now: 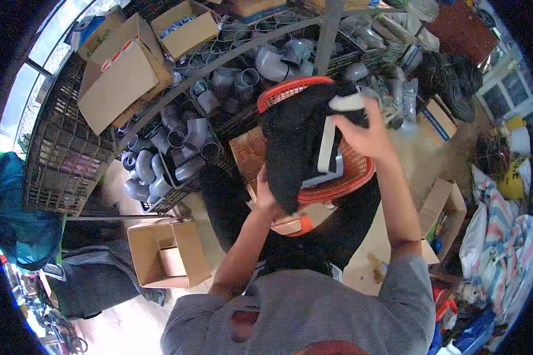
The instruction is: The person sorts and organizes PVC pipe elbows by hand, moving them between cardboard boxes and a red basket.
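Note:
A black cloth item with white bands, perhaps a garment, is held up in front of me. My left hand is closed around its lower left edge, with some fingers hidden behind the cloth. My right hand grips its upper right part beside the white strips, thumb and fingers curled around the fabric. Beneath the cloth an orange-red plastic basket sits at my lap, its rim showing above and below the cloth. Something pale grey-blue shows in the basket, mostly covered.
Crates of grey pipe fittings stand ahead and to the left. An open cardboard box rests on the floor at left, another box at right. A metal rack bar crosses ahead. Striped sacking is heaped at far right.

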The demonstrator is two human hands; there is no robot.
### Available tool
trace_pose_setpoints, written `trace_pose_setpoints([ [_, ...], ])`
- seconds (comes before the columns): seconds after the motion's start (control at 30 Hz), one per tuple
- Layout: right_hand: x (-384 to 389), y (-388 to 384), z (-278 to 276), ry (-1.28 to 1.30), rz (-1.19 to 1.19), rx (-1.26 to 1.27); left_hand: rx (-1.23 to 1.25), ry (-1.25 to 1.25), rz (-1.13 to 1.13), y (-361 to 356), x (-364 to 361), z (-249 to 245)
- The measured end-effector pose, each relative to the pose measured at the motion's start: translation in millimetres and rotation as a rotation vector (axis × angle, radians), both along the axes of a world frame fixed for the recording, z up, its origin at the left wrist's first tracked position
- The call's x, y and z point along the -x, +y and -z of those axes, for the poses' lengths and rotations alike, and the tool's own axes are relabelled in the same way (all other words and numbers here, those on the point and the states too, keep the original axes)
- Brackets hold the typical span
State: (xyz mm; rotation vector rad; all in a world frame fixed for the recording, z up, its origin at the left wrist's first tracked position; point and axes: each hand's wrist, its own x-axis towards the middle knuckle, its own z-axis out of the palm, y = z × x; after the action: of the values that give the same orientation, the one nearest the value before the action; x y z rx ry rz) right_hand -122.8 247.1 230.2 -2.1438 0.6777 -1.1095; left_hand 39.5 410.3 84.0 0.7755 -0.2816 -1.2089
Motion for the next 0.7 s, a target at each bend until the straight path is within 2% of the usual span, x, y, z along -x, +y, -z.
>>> trace_pose_setpoints([
  [0.07, 5, -2, 14, 0.119, -0.008, 0.223, 0.010, -0.054, -0.003, 6, -8, 12],
  [0.13, 0, 7, -11, 0.218, -0.152, 0.151, 0.012, -0.108, -0.004, 8, -15, 17],
  [0.2, -9, 11, -22, 0.326, -0.254, 0.413, 0.033, 0.045, 0.008, 9, -20, 17],
  [0.27, -11, 14, -34, 0.380, -0.277, 0.406, -0.064, 0.085, 0.012, 9, -25, 35],
  [0.33, -11, 24, -48, 0.431, -0.412, 0.448, -0.159, 0.123, 0.018, 6, -24, 49],
  [0.37, -10, 30, -45, 0.429, -0.412, 0.447, -0.128, -0.015, -0.037, 7, -18, 57],
  [0.4, -9, 37, -41, 0.536, -0.459, 0.445, -0.097, -0.154, -0.093, 6, -15, 57],
  [0.43, -8, 42, -36, 0.644, -0.503, 0.439, -0.098, -0.156, -0.094, 5, -17, 58],
  [0.53, 5, 48, -27, 0.642, -0.442, 0.397, -0.098, -0.121, -0.044, 2, -20, 47],
  [0.6, 14, 50, -23, 0.592, -0.386, 0.335, 0.060, 0.010, -0.036, 2, -16, 28],
  [0.67, 25, 45, -1, 0.344, -0.160, 0.212, 0.026, -0.022, -0.025, 4, -20, 34],
  [0.7, 31, 40, 17, 0.165, -0.135, 0.114, -0.003, -0.060, -0.016, 5, -21, 36],
])
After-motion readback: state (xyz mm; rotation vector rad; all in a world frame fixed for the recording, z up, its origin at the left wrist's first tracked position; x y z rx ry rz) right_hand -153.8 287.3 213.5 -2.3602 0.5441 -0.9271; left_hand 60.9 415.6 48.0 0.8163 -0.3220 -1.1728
